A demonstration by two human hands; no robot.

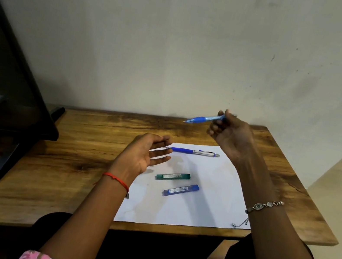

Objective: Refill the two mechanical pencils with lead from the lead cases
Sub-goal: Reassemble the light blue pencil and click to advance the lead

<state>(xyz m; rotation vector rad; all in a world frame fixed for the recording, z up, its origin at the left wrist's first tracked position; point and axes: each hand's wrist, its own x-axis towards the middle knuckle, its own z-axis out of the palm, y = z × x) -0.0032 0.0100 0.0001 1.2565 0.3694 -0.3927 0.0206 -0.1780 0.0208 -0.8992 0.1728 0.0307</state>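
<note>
My right hand (231,133) is raised above the desk's far edge and pinches a light-blue mechanical pencil (205,119), tip pointing left. A second pencil (193,151), blue grip with a silver barrel, lies on the white paper sheet (210,200) near its far edge. My left hand (145,154) hovers open, palm facing right, its fingertips close to that pencil's tip. A green lead case (173,176) and a blue lead case (181,190) lie on the paper, side by side, between my forearms.
The wooden desk (71,146) stands against a pale wall. A dark monitor (2,81) on a black stand (6,162) fills the left side. The desk's right edge drops off to a tiled floor (339,204).
</note>
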